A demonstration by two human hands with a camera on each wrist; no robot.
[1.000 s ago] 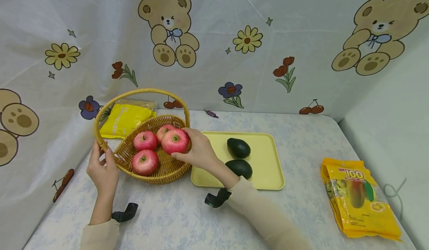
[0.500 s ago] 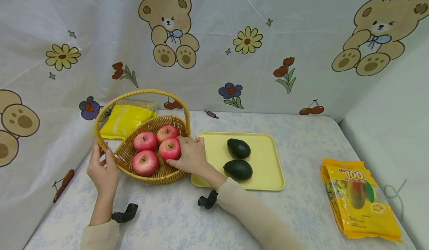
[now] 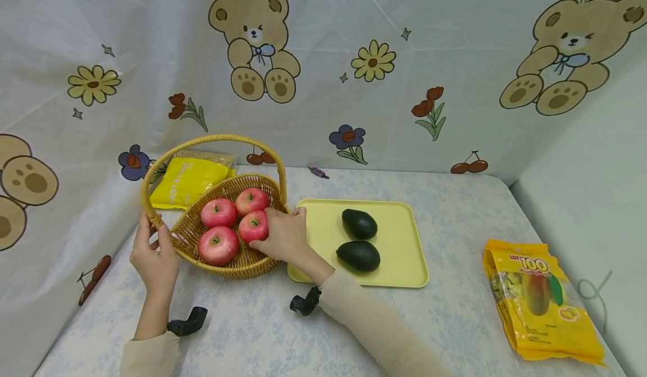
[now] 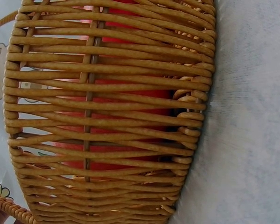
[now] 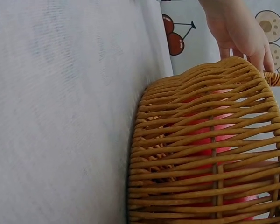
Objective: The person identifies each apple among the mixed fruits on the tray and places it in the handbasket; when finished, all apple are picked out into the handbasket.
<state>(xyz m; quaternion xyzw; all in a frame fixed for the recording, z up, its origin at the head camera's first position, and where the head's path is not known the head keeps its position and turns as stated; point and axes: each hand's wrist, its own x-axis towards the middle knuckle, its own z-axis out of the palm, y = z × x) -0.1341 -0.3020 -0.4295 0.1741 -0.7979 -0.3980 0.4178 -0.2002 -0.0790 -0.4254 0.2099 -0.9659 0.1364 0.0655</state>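
Observation:
A woven wicker basket (image 3: pixel 247 267) with a tall arched handle stands on the table at the left in the head view. My left hand (image 3: pixel 155 259) grips its left end, where the handle meets the rim; the right wrist view also shows this left hand (image 5: pixel 238 30) there. Inside the basket, my right hand (image 3: pixel 288 239) holds a red apple (image 3: pixel 253 226), fingers over its right side and thumb at its lower front. Three more apples lie beside it: one at left (image 3: pixel 218 213), one in front (image 3: pixel 218 246) and one behind (image 3: pixel 252 200). Wicker slats partly hide the apples in both wrist views.
A pale yellow tray (image 3: pixel 399 242) with two dark green avocados (image 3: pixel 359 256) lies right of the basket. Behind the basket is a yellow pasta bag (image 3: pixel 189 181). A yellow mango-print bag (image 3: pixel 543 304) lies at far right. A bear-print curtain (image 3: pixel 313 17) hangs behind.
My right hand has lowered the apple into the basket and moved slightly left, uncovering the apple behind and more of the front avocado. My left hand has stayed at the basket's left end.

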